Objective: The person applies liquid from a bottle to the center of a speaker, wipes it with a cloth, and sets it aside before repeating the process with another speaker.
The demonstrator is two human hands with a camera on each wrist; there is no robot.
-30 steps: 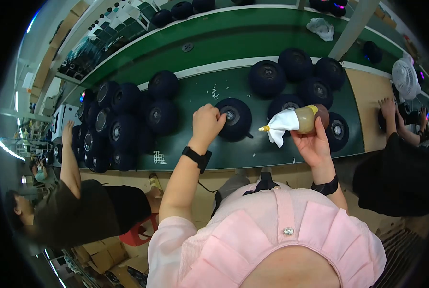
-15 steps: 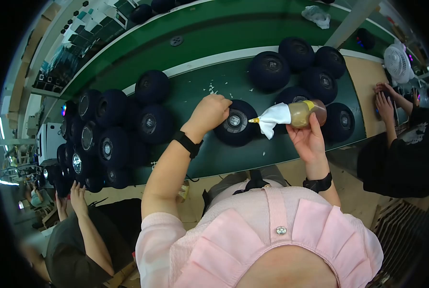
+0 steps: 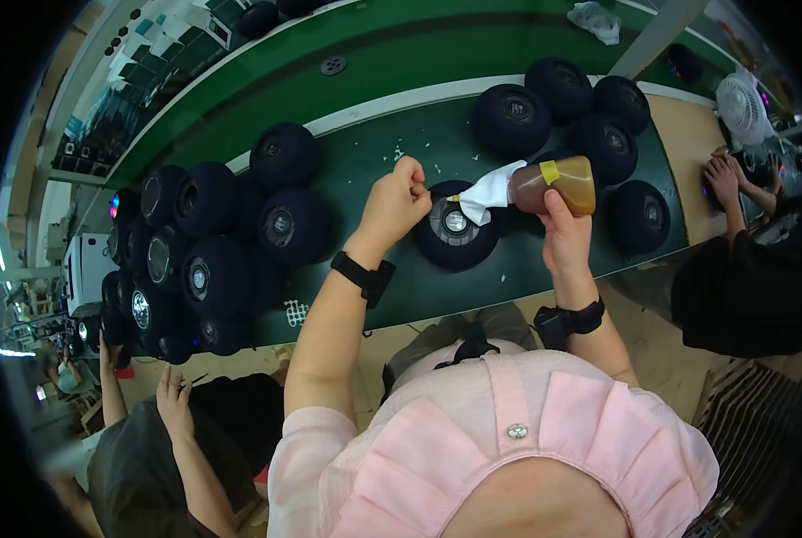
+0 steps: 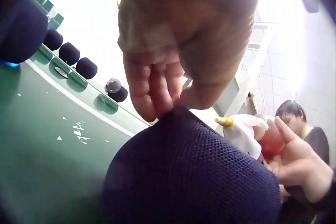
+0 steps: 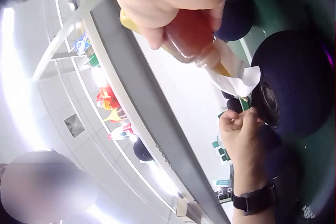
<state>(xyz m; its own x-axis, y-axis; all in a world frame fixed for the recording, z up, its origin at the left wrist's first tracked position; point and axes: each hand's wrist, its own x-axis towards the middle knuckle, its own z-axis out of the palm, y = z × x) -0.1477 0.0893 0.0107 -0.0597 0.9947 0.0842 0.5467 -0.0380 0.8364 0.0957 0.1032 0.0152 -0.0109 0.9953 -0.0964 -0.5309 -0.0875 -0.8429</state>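
In the head view a dark blue, fabric-covered round speaker (image 3: 459,249) lies on the green table, its ringed face up. My left hand (image 3: 396,204) is at its upper left edge. The left wrist view shows that hand's fingertips pinching the knit cover (image 4: 191,174), drawn up into a peak. My right hand (image 3: 568,240) grips a squeeze bottle (image 3: 579,177) of amber-brown liquid, tilted nozzle down. White cloth (image 3: 487,196) is wrapped round the bottle's neck. Its yellowish nozzle tip (image 3: 453,198) points at the cover's edge, close beside the left fingers.
Similar speakers crowd the table at the left (image 3: 205,273) and stand in a group at the back right (image 3: 511,119). White scraps (image 3: 399,154) litter the table behind the left hand. People work on both sides; a white fan (image 3: 744,112) stands at the right.
The right hand has tipped the bottle, its base rising and its nozzle moving left to the left fingers. My left hand stays at the speaker's edge, now a little higher in view.
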